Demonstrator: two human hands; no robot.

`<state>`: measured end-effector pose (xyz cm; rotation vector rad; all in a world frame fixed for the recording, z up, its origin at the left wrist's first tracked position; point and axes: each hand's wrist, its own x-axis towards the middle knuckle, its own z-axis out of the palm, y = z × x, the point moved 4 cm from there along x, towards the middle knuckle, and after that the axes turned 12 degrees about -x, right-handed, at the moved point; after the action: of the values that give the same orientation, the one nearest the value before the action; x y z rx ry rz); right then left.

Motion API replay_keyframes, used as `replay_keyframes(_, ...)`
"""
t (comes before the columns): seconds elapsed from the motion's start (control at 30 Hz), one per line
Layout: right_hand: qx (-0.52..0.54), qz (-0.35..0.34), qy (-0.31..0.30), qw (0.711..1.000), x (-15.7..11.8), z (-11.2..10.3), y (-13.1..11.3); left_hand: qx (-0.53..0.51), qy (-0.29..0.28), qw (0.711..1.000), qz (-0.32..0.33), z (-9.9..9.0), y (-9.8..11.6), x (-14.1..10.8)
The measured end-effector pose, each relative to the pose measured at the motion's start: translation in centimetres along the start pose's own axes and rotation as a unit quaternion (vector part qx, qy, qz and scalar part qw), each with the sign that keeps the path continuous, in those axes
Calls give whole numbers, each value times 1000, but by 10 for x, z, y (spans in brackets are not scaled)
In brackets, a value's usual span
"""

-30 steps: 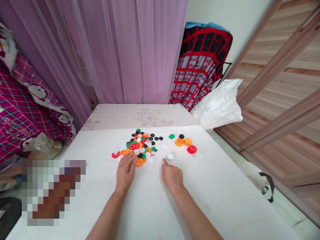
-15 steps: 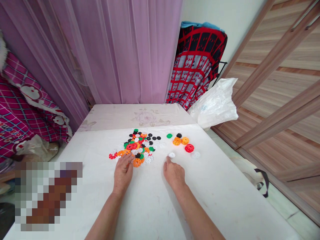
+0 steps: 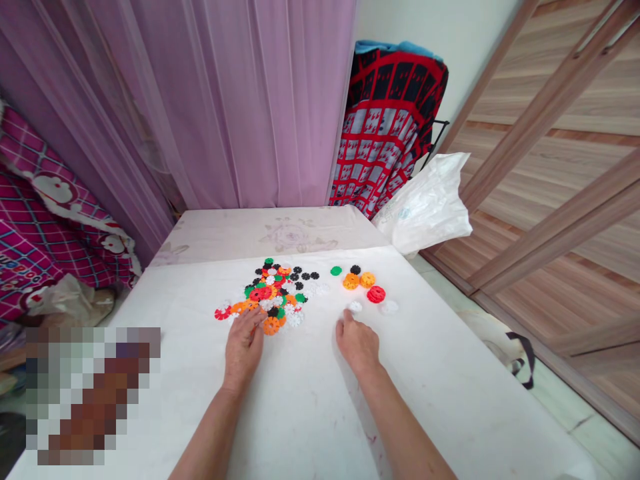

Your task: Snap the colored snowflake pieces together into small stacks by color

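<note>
My left hand rests at the near edge of a mixed pile of snowflake discs, its fingers stretched out over an orange disc. Black, green, red, white and orange pieces overlap in that pile. Over to the right, my right hand has its fingers curled, with a white snowflake disc at the tip of the index finger. Beyond this hand lie small groups by colour: a green disc, a black disc, orange discs, red discs and pale white discs.
A white cloth covers the table. At its far right corner stands a white plastic bag. Purple curtains hang behind, a wooden wardrobe is to the right, and pink plaid fabric is at left.
My right hand has moved right, and the white disc at its fingertip has moved with it toward the colour groups. My left hand stays by the pile. The view has shifted slightly.
</note>
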<state>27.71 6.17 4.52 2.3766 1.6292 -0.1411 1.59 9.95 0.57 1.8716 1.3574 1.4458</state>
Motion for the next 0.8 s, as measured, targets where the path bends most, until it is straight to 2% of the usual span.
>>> replay_keyframes(0.33, 1, -5, -5, 1000, 11, -5, -5, -5, -10, 1000, -15, -1, -3, -1)
replay_keyframes(0.8, -12, 9, -5, 1000, 4, 0, 21, 1, -16, 1000, -22, -2, -1, -1)
